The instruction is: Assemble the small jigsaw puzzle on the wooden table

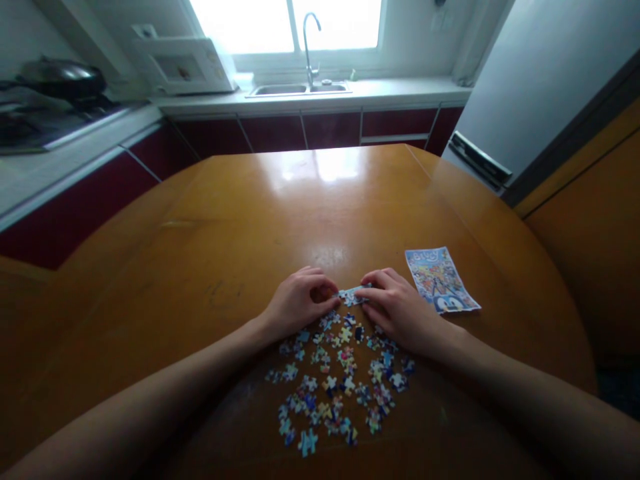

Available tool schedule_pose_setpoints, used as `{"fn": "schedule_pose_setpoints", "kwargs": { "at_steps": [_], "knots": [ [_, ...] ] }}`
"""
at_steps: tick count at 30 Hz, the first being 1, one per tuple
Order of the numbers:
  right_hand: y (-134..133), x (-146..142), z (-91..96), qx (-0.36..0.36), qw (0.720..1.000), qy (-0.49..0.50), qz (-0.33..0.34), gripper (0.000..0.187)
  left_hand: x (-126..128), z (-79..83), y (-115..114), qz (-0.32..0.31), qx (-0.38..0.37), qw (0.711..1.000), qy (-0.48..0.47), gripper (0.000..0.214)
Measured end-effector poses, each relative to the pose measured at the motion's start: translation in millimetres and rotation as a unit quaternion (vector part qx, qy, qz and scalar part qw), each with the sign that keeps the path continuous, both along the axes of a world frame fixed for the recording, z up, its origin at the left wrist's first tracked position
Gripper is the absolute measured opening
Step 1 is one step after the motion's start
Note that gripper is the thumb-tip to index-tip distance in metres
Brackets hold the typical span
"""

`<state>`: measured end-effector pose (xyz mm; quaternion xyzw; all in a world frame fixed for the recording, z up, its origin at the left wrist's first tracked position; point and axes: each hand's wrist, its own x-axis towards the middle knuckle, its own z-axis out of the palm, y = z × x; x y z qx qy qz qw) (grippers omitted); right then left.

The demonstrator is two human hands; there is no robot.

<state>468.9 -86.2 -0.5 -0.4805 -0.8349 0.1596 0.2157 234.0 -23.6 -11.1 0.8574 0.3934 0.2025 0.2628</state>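
A short strip of joined jigsaw puzzle pieces (350,295), pale blue and white, lies on the wooden table between my hands. My left hand (306,301) has its thumb and fingertips closed together at the strip's left end. From the other side, my right hand (395,307) grips the right end, its fingers partly covering it. Nearer to me, many loose jigsaw puzzle pieces (345,357) in mixed colours are spread over the table, some close under both hands. To the right of my right hand lies a printed picture sheet (440,277) with a blue cartoon design.
The brown table (250,213) has a rounded outline. Past its far edge stand a counter with a sink (280,89) and faucet (311,53). A pan (63,79) rests on the stove at left; a refrigerator (530,80) is at right.
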Motion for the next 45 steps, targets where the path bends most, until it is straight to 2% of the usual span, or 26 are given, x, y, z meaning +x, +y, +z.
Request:
{"fn": "schedule_pose_setpoints", "kwargs": {
  "at_steps": [4, 11, 25, 32, 36, 41, 45],
  "knots": [
    [-0.1, 0.9, -1.3, -0.001, 1.000, -0.002, -0.002, 0.025, -3.2, 1.3, -0.6, -0.010, -0.001, 1.000, -0.011, 0.017],
    [-0.7, 0.8, -0.9, -0.002, 1.000, 0.009, -0.001, 0.026, -5.7, -1.7, -2.0, -0.069, 0.026, 0.997, -0.015, 0.019],
    [-1.3, 1.8, -1.7, -0.004, 1.000, 0.003, 0.001, 0.026, -6.7, -4.3, 0.1, -0.081, 0.029, 0.996, -0.023, 0.018],
    [-1.0, 1.0, 0.4, -0.007, 1.000, 0.004, 0.000, 0.027, -5.9, 3.1, 0.5, -0.102, 0.016, 0.994, -0.037, 0.019],
    [-1.2, 0.5, 1.9, -0.008, 1.000, 0.012, 0.002, 0.030, -7.0, 2.5, 4.2, -0.069, -0.008, 0.992, -0.108, 0.019],
    [-3.7, -0.9, 0.6, 0.010, 1.000, -0.011, -0.007, 0.029, -7.8, -3.9, 8.2, -0.010, 0.007, 0.991, -0.130, 0.017],
    [-8.3, -3.9, 2.3, 0.017, 0.999, -0.033, -0.006, 0.028, -6.9, -1.9, 5.0, -0.027, 0.021, 0.992, -0.123, 0.016]
  ]
}}
